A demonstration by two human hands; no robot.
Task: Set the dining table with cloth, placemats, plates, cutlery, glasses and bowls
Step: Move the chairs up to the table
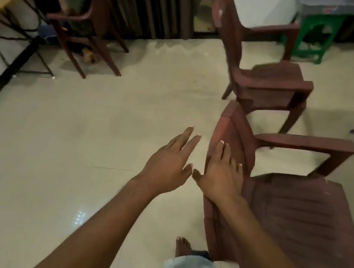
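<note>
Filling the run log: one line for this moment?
left hand open, free | right hand open, at nearest chair back | no tableware visible

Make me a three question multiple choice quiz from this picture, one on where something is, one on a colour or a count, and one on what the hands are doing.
1. Where is the green stool?
A. against the far wall at the upper right
B. beside the bare foot
C. under the wooden table

2. How many brown plastic chairs show?
A. one
B. three
C. five

3. What state are the hands in?
A. both gripping a plate
B. both clenched in fists
C. both open, holding nothing

Answers:
1 A, it stands behind the middle chair.
2 B, the nearest chair, the middle one and the far left chair.
3 C, the left hand and right hand have straight fingers, the right over the nearest chair's backrest.
</note>
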